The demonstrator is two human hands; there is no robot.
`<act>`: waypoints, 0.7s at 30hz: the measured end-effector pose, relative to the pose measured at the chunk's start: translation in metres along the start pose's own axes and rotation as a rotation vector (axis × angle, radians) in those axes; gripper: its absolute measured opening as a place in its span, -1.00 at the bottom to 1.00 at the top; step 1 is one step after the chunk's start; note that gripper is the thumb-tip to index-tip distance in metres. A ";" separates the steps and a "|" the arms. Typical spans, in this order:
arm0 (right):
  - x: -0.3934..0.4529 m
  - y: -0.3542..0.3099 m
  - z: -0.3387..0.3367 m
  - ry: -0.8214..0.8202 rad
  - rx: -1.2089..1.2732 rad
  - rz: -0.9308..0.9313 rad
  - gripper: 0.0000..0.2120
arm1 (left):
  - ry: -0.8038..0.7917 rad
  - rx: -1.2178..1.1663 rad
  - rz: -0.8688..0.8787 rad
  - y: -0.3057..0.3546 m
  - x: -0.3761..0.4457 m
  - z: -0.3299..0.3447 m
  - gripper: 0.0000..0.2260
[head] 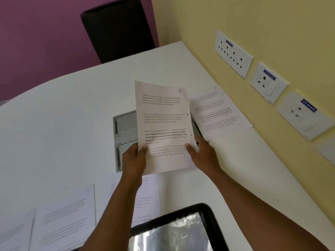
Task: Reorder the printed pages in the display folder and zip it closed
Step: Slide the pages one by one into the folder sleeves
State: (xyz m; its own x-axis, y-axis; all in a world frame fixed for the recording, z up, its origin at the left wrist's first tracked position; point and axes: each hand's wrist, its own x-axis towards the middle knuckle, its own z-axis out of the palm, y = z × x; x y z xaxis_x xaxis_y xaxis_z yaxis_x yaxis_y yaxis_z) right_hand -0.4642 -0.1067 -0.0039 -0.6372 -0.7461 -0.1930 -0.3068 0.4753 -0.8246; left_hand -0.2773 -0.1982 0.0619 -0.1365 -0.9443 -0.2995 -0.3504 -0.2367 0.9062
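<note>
I hold a printed page (164, 122) upright above the white desk (59, 127); a handwritten "5" marks its top right corner. My left hand (134, 160) pinches its lower left edge, thumb on the front. My right hand (203, 154) pinches its lower right edge. Another printed page (219, 113) lies flat on the desk by the wall. Several more pages (68, 218) lie at the near left. The display folder (174, 230), black-edged with a shiny clear sleeve, lies open at the bottom centre under my arms.
A grey cable hatch (125, 129) is set into the desk behind the held page. A black chair back (117, 28) stands at the far side. Wall sockets (233, 53) line the yellow wall on the right.
</note>
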 end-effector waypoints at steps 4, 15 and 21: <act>-0.031 -0.016 -0.016 -0.040 0.221 0.139 -0.41 | -0.075 -0.090 -0.069 -0.003 -0.054 -0.045 -0.87; -0.149 -0.024 -0.032 -0.107 0.452 0.150 -0.81 | -0.142 -0.059 -0.149 -0.072 -0.174 -0.101 -0.88; -0.178 -0.008 -0.050 0.064 0.379 0.152 -0.79 | -0.244 0.710 0.059 -0.164 -0.216 -0.096 -0.77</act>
State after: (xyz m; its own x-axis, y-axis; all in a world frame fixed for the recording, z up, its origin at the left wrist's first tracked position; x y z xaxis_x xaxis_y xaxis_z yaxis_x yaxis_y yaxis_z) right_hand -0.3833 0.0457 0.0640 -0.7014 -0.6445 -0.3045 0.0693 0.3635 -0.9290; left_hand -0.1011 0.0226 0.0068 -0.3460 -0.8539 -0.3887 -0.8382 0.0952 0.5370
